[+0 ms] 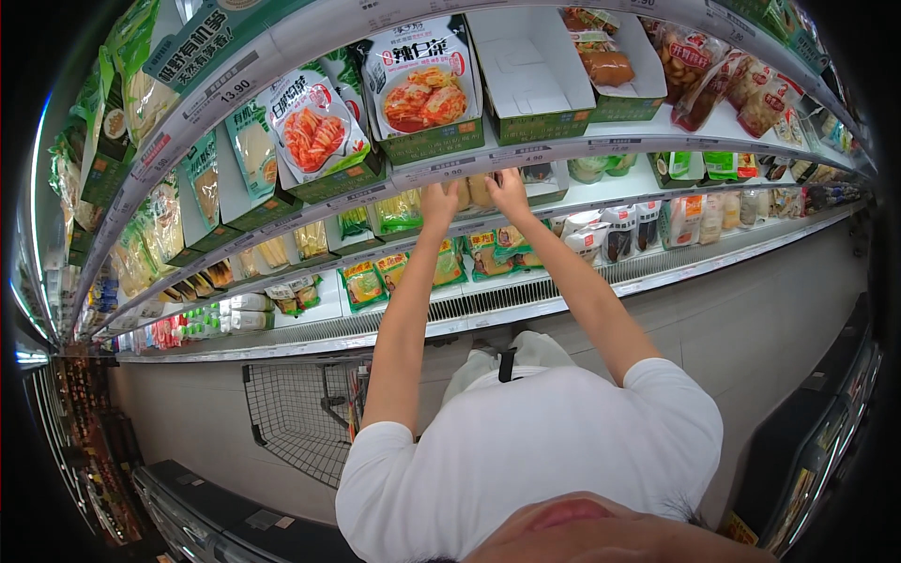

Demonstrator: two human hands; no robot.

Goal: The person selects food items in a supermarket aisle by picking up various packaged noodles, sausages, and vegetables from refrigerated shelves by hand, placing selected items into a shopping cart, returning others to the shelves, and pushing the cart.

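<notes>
Both my arms reach forward into the middle shelf of a refrigerated display. My left hand [439, 204] is beside some tan packaged food [480, 191], its fingertips partly hidden under the upper shelf's edge. On the other side of those packs is my right hand [511, 191], thumb and fingers by a small dark edge at the packs. Whether either hand grips a pack cannot be made out. Yellow-green vegetable packs [398, 212] stand to the left of my left hand. A cardboard tray [556, 184] lies just right of my right hand.
Above my hands, the upper shelf rail [450, 169] carries price labels, with kimchi pouches [422, 84] in green boxes behind it. Green and yellow packs [362, 285] lie on the bottom shelf by an air grille [486, 299]. A wire shopping cart [299, 415] stands behind on my left.
</notes>
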